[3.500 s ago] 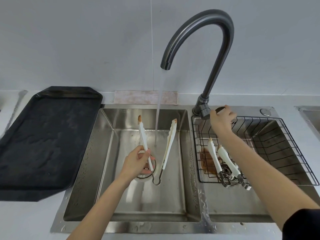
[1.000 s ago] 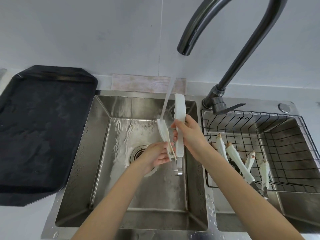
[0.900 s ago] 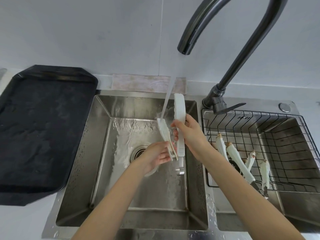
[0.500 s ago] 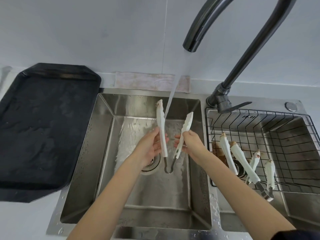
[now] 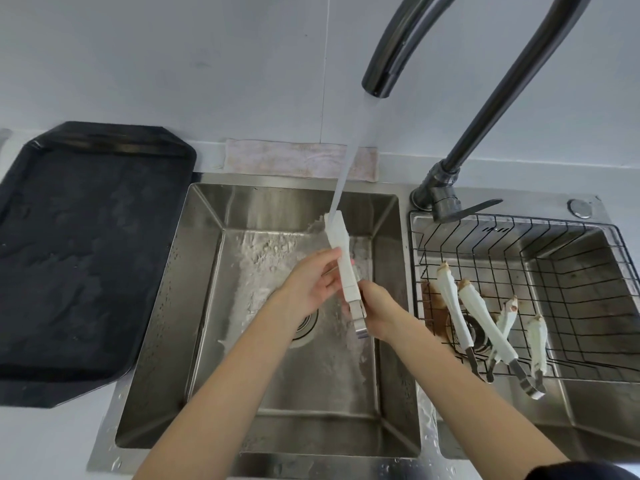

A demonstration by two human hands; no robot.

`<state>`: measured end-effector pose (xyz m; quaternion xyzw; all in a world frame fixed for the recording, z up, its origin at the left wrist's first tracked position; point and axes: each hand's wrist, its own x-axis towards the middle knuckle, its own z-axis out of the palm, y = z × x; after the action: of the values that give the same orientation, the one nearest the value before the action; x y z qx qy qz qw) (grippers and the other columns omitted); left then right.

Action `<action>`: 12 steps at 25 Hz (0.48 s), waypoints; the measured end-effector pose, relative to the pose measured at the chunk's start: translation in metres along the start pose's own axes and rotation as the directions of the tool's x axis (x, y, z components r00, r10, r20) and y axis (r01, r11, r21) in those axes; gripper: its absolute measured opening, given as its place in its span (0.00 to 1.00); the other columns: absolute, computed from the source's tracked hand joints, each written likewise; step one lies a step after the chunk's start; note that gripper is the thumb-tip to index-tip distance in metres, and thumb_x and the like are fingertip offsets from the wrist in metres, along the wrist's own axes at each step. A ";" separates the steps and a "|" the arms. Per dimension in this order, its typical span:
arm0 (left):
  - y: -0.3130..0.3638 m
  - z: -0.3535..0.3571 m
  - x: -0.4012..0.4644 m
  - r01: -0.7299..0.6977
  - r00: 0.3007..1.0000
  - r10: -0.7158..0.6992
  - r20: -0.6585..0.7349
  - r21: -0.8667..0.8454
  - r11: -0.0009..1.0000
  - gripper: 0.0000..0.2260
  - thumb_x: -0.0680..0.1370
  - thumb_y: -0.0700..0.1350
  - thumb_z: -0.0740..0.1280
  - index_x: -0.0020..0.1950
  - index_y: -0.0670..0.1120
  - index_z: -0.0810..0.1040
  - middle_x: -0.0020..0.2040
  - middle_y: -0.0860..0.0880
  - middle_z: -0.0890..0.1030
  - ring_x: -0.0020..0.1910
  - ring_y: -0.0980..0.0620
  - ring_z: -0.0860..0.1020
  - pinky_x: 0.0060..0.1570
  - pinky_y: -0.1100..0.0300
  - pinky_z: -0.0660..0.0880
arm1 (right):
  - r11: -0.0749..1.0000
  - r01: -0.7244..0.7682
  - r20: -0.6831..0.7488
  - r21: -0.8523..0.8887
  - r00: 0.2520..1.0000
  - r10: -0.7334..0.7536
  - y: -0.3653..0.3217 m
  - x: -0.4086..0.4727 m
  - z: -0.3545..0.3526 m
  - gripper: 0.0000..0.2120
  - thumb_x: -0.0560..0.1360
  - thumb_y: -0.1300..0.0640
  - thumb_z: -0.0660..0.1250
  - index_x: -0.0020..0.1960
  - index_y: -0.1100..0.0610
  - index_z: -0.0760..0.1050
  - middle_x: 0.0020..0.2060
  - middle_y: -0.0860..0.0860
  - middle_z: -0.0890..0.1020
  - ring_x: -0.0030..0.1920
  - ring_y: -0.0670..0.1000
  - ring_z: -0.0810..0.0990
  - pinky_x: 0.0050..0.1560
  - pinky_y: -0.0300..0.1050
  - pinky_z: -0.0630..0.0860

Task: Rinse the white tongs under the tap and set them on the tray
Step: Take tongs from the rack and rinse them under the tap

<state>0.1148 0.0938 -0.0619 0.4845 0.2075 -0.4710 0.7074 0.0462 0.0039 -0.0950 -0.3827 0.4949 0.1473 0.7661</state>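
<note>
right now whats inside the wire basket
Two dirty white tongs with brown-stained tips lie in the wire basket, which sits in the right sink. A brown stain shows beneath them. The drain under them is mostly covered.

kitchen, steel double sink (image 5: 207, 341), gooseneck tap (image 5: 485, 109)

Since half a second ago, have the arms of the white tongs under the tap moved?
Yes. The white tongs were spread in a V; now they are squeezed together, tips up under the tap stream.
</note>
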 end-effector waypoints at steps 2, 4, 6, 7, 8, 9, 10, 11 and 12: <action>0.001 0.004 0.003 0.016 1.000 -0.016 -0.012 0.013 1.000 0.03 0.78 0.43 0.63 0.49 0.44 0.73 0.42 0.47 0.77 0.42 0.52 0.77 0.41 0.60 0.76 | 1.000 0.006 -0.021 -0.009 1.000 -0.006 0.001 0.001 -0.002 0.11 0.81 0.61 0.49 0.51 0.60 0.69 0.30 0.54 0.70 0.20 0.48 0.73 0.21 0.37 0.70; 0.004 0.010 0.005 0.017 0.999 -0.014 -0.052 0.072 0.997 0.07 0.78 0.48 0.63 0.47 0.45 0.74 0.40 0.48 0.75 0.39 0.53 0.75 0.38 0.61 0.74 | 0.999 0.026 -0.041 -0.031 0.999 -0.027 0.000 0.002 -0.004 0.14 0.81 0.58 0.48 0.57 0.63 0.69 0.31 0.55 0.71 0.28 0.51 0.71 0.29 0.42 0.70; 0.010 0.017 0.007 -0.017 0.995 0.028 -0.091 0.111 0.994 0.10 0.78 0.51 0.61 0.49 0.45 0.74 0.38 0.49 0.72 0.37 0.53 0.73 0.37 0.61 0.72 | 0.996 0.024 -0.071 -0.082 0.997 -0.030 -0.002 -0.001 -0.005 0.16 0.81 0.57 0.49 0.60 0.64 0.70 0.31 0.54 0.71 0.30 0.51 0.69 0.32 0.42 0.68; 0.015 0.020 0.008 -0.047 0.994 0.057 -0.094 0.101 0.994 0.10 0.79 0.51 0.60 0.49 0.45 0.73 0.39 0.49 0.72 0.37 0.53 0.72 0.38 0.61 0.72 | 0.988 0.008 -0.098 -0.152 0.995 -0.023 -0.001 -0.002 -0.006 0.16 0.80 0.57 0.50 0.60 0.63 0.71 0.31 0.53 0.71 0.30 0.50 0.69 0.31 0.41 0.69; 0.020 0.023 0.010 -0.080 0.992 0.087 -0.088 0.079 0.994 0.08 0.79 0.49 0.60 0.48 0.45 0.73 0.39 0.48 0.72 0.37 0.53 0.72 0.39 0.60 0.73 | 0.973 -0.015 -0.129 -0.232 0.992 -0.016 0.000 -0.005 -0.006 0.16 0.80 0.56 0.52 0.61 0.62 0.71 0.32 0.53 0.71 0.31 0.50 0.70 0.28 0.40 0.69; 0.026 0.025 0.011 -0.109 0.991 0.114 -0.076 0.069 0.992 0.07 0.80 0.47 0.59 0.46 0.46 0.72 0.39 0.47 0.71 0.36 0.52 0.71 0.39 0.59 0.73 | 0.959 -0.030 -0.148 -0.283 0.989 -0.013 0.002 -0.006 -0.007 0.18 0.79 0.55 0.53 0.64 0.62 0.70 0.32 0.52 0.72 0.31 0.50 0.71 0.25 0.38 0.70; 0.032 0.027 0.012 -0.130 0.989 0.136 -0.061 0.083 0.988 0.06 0.80 0.45 0.59 0.44 0.46 0.71 0.39 0.47 0.70 0.36 0.52 0.71 0.40 0.57 0.74 | 0.954 -0.034 -0.155 -0.296 0.988 -0.013 0.004 -0.007 -0.009 0.20 0.79 0.54 0.54 0.67 0.61 0.69 0.33 0.52 0.73 0.32 0.50 0.72 0.23 0.37 0.70; 0.035 0.028 0.013 -0.147 0.987 0.153 -0.046 0.113 0.983 0.06 0.80 0.44 0.59 0.44 0.46 0.71 0.40 0.46 0.70 0.37 0.51 0.71 0.42 0.55 0.74 | 0.956 -0.034 -0.156 -0.290 0.988 -0.012 0.005 -0.007 -0.009 0.21 0.79 0.53 0.54 0.69 0.60 0.68 0.34 0.52 0.74 0.32 0.50 0.72 0.24 0.38 0.71; 0.037 0.029 0.014 -0.163 0.984 0.171 -0.040 0.148 0.975 0.06 0.80 0.44 0.59 0.43 0.46 0.70 0.40 0.46 0.70 0.38 0.51 0.71 0.44 0.54 0.75 | 0.959 -0.031 -0.158 -0.282 0.987 -0.015 0.005 -0.007 -0.008 0.22 0.78 0.52 0.55 0.69 0.59 0.68 0.34 0.52 0.74 0.33 0.50 0.72 0.27 0.41 0.70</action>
<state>0.1491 0.0645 -0.0414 0.5623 0.1501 -0.4106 0.7019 0.0346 0.0022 -0.0932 -0.4971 0.5296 0.1889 0.6609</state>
